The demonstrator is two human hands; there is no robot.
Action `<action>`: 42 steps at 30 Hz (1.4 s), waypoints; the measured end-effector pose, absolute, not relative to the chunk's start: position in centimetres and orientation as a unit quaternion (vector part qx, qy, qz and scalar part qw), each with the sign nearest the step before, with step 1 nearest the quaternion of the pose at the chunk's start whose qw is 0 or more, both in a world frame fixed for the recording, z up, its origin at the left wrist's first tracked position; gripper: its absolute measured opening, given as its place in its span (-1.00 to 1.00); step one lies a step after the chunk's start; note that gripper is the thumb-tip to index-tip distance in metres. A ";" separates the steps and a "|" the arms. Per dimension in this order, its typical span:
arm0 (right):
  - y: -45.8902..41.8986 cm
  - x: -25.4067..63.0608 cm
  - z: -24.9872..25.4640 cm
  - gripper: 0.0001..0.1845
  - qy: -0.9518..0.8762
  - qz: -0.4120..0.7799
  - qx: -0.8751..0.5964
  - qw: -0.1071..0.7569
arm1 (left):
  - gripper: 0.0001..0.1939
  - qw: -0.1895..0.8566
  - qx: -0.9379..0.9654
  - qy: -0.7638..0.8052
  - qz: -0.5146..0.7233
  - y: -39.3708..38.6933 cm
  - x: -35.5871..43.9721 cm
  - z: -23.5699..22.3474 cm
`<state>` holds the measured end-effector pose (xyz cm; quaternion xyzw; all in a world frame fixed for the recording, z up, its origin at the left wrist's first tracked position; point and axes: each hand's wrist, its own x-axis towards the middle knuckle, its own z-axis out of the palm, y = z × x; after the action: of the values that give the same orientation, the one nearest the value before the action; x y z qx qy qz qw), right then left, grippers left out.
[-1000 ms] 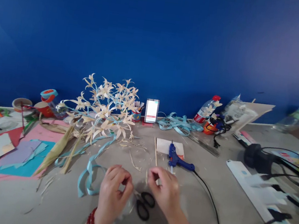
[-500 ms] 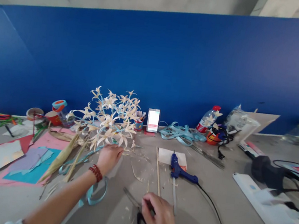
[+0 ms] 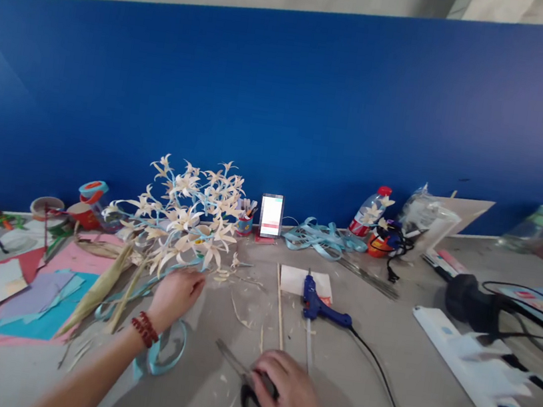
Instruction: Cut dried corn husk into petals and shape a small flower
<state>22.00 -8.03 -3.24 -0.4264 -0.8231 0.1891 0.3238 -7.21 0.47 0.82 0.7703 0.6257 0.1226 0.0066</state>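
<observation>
My left hand (image 3: pixel 176 294), with a red bead bracelet on the wrist, reaches forward to the base of a spray of pale paper flowers (image 3: pixel 189 215) with light-blue ribbon stems; its fingers touch the lower blossoms. A loop of light-blue ribbon (image 3: pixel 164 353) lies just behind the wrist. My right hand (image 3: pixel 287 401) rests near the table's front edge on the black handles of a pair of scissors (image 3: pixel 246 385), whose blades point left and away. A thin wooden stick (image 3: pixel 280 306) and a blue glue gun (image 3: pixel 320 308) lie just beyond that hand.
Coloured paper sheets (image 3: pixel 37 288) and dried husk strips cover the left side. A phone (image 3: pixel 270 215), ribbon pile (image 3: pixel 320 234), bottle (image 3: pixel 367 213) and cups stand along the blue wall. A white power strip (image 3: pixel 473 367) and black cables lie at the right. Paper scraps litter the grey table.
A second ago both hands were close together near the scissors. The left hand has reached out to the flower spray; the right hand has settled on the scissors' handles. The camera tilted up.
</observation>
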 end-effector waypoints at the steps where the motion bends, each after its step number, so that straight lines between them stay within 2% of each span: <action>1: -8.0 21.9 -3.1 -0.92 -0.831 0.196 -0.420 0.308 | -0.75 0.012 0.772 0.622 0.127 -0.3 -7.4 1.1; 6: -8.2 21.9 -3.1 -0.67 -0.861 0.219 -0.393 0.237 | -0.74 0.028 0.774 0.591 0.223 -5.2 -7.2 0.8; 10: -8.2 21.5 -3.5 -0.68 -0.863 0.221 -0.396 0.224 | -0.79 0.063 0.801 0.547 0.233 -8.6 -4.9 0.1; 14: -8.1 20.8 -3.8 -0.71 -0.855 0.203 -0.415 0.237 | -0.53 0.097 0.829 0.510 0.206 -10.3 -1.7 -0.2; 16: -8.2 20.6 -3.8 -0.72 -0.853 0.202 -0.420 0.233 | -0.49 0.104 0.836 0.506 0.186 -10.5 -0.4 -0.6; 25: -9.4 21.6 -3.2 -0.65 -0.848 0.233 -0.426 0.213 | -0.67 0.054 0.846 0.512 0.136 -9.4 1.5 -3.1; 32: -8.8 21.0 -3.6 -0.58 -0.835 0.202 -0.446 0.250 | -0.58 0.107 0.827 0.519 0.188 -10.4 1.3 -2.1; 42: -7.4 21.7 -4.1 -0.66 -0.836 0.128 -0.479 0.234 | -0.71 0.163 0.822 0.479 0.261 -12.2 0.5 -1.8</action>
<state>21.72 -7.41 -4.11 -0.4793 -0.8360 0.1284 0.2340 0.50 -12.19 -1.80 0.8220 0.4793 0.2609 0.1627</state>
